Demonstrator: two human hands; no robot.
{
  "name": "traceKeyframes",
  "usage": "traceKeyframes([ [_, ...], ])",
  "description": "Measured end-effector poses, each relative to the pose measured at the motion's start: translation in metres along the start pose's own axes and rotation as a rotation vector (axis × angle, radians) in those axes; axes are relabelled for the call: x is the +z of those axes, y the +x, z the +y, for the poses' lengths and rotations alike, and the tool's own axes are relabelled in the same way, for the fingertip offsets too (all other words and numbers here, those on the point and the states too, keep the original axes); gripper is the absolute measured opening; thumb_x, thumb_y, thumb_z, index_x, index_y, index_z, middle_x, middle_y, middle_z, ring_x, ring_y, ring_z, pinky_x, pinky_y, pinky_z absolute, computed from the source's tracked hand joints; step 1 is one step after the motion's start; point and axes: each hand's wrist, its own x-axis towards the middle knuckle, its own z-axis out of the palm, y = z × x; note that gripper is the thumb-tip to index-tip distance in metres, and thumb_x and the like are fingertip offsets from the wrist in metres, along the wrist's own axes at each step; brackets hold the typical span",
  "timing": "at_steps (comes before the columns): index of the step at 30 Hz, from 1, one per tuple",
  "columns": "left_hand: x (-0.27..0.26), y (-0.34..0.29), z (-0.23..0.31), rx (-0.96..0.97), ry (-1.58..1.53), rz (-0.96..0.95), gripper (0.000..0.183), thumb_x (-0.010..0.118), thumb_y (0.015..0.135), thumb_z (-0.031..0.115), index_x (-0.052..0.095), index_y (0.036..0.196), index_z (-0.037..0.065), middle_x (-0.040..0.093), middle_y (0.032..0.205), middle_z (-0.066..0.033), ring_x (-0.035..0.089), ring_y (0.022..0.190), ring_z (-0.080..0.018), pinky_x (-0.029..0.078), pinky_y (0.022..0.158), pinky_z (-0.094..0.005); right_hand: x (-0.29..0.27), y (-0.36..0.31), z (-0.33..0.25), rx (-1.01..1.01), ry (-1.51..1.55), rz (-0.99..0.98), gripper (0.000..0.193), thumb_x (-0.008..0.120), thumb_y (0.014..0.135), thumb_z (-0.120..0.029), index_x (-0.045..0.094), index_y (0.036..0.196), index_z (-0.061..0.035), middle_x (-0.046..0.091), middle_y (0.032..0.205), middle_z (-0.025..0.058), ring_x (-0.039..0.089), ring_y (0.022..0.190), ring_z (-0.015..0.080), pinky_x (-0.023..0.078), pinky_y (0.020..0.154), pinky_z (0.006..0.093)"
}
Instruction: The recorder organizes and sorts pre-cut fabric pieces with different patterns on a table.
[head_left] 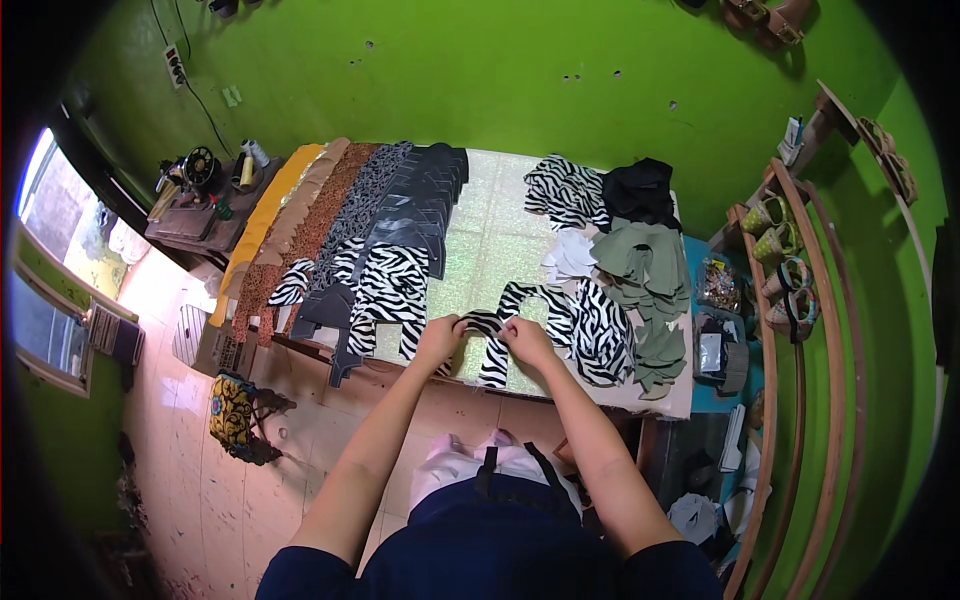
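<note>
A curved zebra-print strip [482, 321] is held up over the front edge of the table, spanning between my two hands. My left hand [440, 338] pinches its left end, and my right hand [527, 340] grips the right end with thumb and fingers. Behind and right of my right hand lies a zebra-print piece with a notch [536, 297]. Beside it sits a pile of rounded zebra-print pieces [603, 335]. On the left, close to my left hand, a stack of zebra-print cut pieces [388, 288] rests over dark grey ones [418, 195].
Yellow, tan, brown and patterned pieces [345, 185] cover the table's left side. Olive green [643, 262], black [638, 190] and white [570, 256] pieces lie at right. A sewing machine [200, 168] stands far left, a patterned stool [233, 415] below. Shoes [775, 235] sit on a wooden rack.
</note>
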Motion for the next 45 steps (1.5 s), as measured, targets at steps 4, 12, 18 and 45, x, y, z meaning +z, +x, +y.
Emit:
traceKeyframes([
  [4, -0.001, 0.001, -0.004, -0.106, 0.196, 0.001, 0.031, 0.053, 0.083, 0.032, 0.062, 0.079, 0.002, 0.061, 0.071, -0.0179, 0.060, 0.069, -0.0330, 0.046, 0.061, -0.0404, 0.017, 0.008, 0.001, 0.109, -0.024, 0.032, 0.022, 0.061, 0.077, -0.030, 0.063, 0.081, -0.0079, 0.063, 0.077, 0.0121, 0.060, 0.072, 0.0281, 0.047, 0.064, 0.0364],
  [12, 0.002, 0.004, -0.018, -0.219, 0.419, -0.091, 0.028, 0.052, 0.082, 0.031, 0.064, 0.082, 0.006, 0.063, 0.080, -0.0161, 0.061, 0.076, -0.0325, 0.048, 0.066, -0.0421, 0.031, 0.008, -0.010, 0.280, -0.203, -0.002, 0.023, 0.056, 0.078, -0.029, 0.064, 0.080, -0.0071, 0.064, 0.082, 0.0131, 0.061, 0.077, 0.0298, 0.048, 0.067, 0.0395],
  [18, 0.003, 0.011, -0.015, -0.150, 0.543, -0.114, 0.027, 0.059, 0.077, 0.032, 0.064, 0.077, 0.005, 0.064, 0.078, -0.0161, 0.062, 0.075, -0.0316, 0.049, 0.065, -0.0407, 0.037, 0.009, -0.019, 0.265, -0.370, 0.025, 0.024, 0.056, 0.077, -0.024, 0.061, 0.082, -0.0014, 0.064, 0.082, 0.0186, 0.062, 0.078, 0.0317, 0.049, 0.066, 0.0421],
  [45, 0.013, 0.023, -0.038, -0.247, 0.150, -0.141, 0.026, 0.056, 0.073, 0.007, 0.052, 0.095, -0.007, 0.054, 0.095, -0.0281, 0.055, 0.088, -0.0397, 0.045, 0.080, -0.0416, 0.066, -0.017, -0.023, 0.545, 0.032, 0.425, 0.031, 0.061, 0.075, -0.032, 0.063, 0.089, -0.0041, 0.060, 0.091, 0.0153, 0.056, 0.080, 0.0327, 0.042, 0.073, 0.0438],
])
